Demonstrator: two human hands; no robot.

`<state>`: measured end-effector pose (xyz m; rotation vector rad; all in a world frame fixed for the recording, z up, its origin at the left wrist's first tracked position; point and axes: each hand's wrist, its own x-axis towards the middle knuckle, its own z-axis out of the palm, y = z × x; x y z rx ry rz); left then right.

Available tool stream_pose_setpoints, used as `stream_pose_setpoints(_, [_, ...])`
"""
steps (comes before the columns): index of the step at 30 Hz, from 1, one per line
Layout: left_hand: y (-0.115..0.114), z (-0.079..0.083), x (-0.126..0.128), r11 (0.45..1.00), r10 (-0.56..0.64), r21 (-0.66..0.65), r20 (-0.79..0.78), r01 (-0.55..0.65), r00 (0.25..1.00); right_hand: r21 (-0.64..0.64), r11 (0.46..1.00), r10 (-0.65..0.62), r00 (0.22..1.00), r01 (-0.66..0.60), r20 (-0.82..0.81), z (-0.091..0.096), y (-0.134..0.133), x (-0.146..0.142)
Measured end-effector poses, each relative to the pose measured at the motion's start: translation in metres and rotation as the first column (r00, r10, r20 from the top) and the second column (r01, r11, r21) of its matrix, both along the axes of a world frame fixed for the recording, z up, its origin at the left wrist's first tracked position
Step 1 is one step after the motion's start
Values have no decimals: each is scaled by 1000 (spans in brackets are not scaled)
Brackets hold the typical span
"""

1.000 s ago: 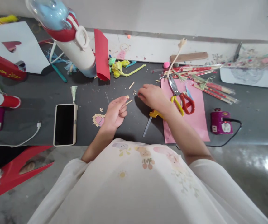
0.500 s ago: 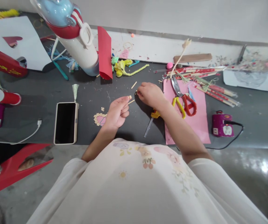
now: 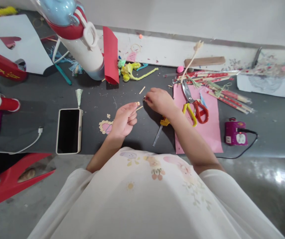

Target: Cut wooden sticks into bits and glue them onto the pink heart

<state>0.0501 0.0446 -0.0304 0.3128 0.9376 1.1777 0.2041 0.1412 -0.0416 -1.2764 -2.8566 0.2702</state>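
Observation:
My left hand (image 3: 125, 119) is closed in a pinch, with a small cream-coloured piece (image 3: 138, 104) between thumb and fingertip. My right hand (image 3: 160, 102) is bent low over the table, its fingertips drawn together at a tiny pale bit; what they grip is mostly hidden. Under the right wrist lies a yellow-orange tool, apparently a glue gun (image 3: 166, 121), with a clear glue stick (image 3: 157, 136) poking out. Short wooden stick pieces (image 3: 142, 90) lie near the fingers. Left of my left hand is a pink shape edged with small pale pieces (image 3: 105, 126), partly covered by the hand.
Red-and-yellow-handled scissors (image 3: 194, 109) rest on a pink sheet (image 3: 207, 132). Bundled wrapped sticks (image 3: 232, 99) lie at right, near a purple power adapter (image 3: 235, 132). At left are a phone (image 3: 69, 131), a tall bottle (image 3: 83, 53) and a red thread spool (image 3: 9, 104).
The view has shifted slightly, so things at the left sit a little further left. Both hands hold nearly the same pose and place.

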Motion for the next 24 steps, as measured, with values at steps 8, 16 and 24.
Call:
stream_pose_setpoints(8, [0, 2, -1, 1000, 4, -12, 4, -4, 1000, 35, 999, 12, 1000, -12, 18, -4, 0, -2])
stream_pose_setpoints(16, [0, 2, 0, 1000, 8, -19, -5, -8, 1000, -4, 999, -48, 996, 48, -72, -2, -1, -3])
stream_pose_setpoints(24, [-2, 3, 0, 999, 18, -31, -5, -19, 1000, -249, 968, -154, 745, -16, -649, 22, -24, 9])
